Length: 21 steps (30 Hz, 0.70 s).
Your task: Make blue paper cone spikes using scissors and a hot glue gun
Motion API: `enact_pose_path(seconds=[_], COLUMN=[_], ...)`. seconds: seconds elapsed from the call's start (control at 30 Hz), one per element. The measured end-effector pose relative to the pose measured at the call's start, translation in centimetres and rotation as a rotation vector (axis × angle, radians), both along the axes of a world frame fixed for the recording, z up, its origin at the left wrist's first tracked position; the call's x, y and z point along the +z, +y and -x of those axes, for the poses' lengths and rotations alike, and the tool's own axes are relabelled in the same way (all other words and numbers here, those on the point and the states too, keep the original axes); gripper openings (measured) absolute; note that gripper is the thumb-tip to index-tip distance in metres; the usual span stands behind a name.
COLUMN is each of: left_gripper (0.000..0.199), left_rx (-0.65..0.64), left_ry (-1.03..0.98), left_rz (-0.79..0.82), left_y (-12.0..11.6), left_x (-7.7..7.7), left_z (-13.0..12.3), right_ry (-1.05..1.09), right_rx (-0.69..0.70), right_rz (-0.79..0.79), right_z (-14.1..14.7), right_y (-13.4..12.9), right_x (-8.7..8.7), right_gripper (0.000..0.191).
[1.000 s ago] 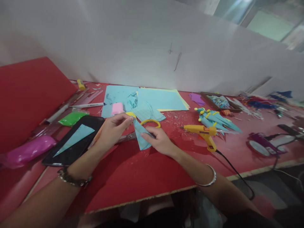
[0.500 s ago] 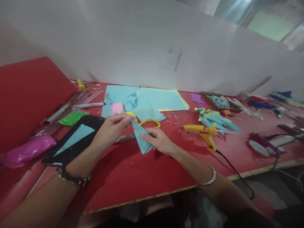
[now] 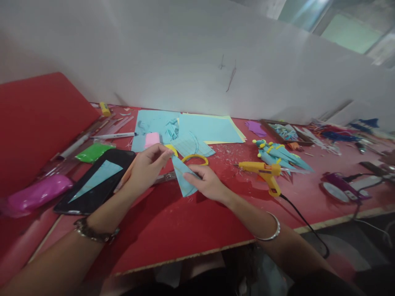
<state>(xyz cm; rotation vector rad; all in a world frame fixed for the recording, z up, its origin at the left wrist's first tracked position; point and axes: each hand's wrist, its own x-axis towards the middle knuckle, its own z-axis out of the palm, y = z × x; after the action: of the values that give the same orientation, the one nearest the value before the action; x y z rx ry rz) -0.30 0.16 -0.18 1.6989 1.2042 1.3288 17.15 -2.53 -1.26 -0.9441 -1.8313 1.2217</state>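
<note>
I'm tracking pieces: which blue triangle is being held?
The triangle by the scissors, in the left hand and right hand; the other triangle lies on the black slab.

Held ppr (image 3: 184,186) is lt blue – glue gun (image 3: 257,167) ylw.

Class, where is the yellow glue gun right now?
In the head view, the yellow glue gun lies on the red table, to the right of the right hand, just in front of the blue-and-yellow craft pieces.

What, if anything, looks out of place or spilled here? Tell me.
Pale scraps lie scattered on the red table, between the blue sheet and the glue gun; they look like stray litter. The held blue piece shows no obvious damage.
</note>
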Motion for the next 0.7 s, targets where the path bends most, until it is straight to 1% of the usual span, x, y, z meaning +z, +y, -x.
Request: enact_pose_path(seconds=[0.13,0.23,0.37,0.47,0.57,0.7], left_gripper=[0.022,0.026,0.029,0.032,0.035,0.035], left_rx=[0.022,0.012,-0.044,-0.097,-0.073,-0.042], left_ry=[0.052,0.083,0.11,0.217,0.275,0.197], left_rz=[-0.002,-0.014,-0.057,-0.151,-0.216,-0.16], left_y=[-0.23,-0.26,-0.46,-0.73,-0.85,-0.9], left_x=[0.32,0.51,0.78,0.78,0.57,0.43], left_z=[-0.3,-0.3,-0.37,-0.47,-0.48,-0.49], right_ry=[-0.052,-0.077,-0.055,-0.032,-0.025,-0.039], right_rx=[-0.02,-0.028,-0.023,-0.011,0.003,0.01], right_rz=[-0.091,-0.118,-0.089,-0.055,-0.051,-0.061], right_z=[-0.03,-0.06,-0.01,0.06,0.11,0.11], right_y=[-0.02,-0.07,-0.07,-0.02,0.01,-0.01], right_x=[0.03,-0.14,-0.38,-0.42,-0.37,-0.28], right_gripper=[0.028,0.028,0.027,0.027,0.028,0.029])
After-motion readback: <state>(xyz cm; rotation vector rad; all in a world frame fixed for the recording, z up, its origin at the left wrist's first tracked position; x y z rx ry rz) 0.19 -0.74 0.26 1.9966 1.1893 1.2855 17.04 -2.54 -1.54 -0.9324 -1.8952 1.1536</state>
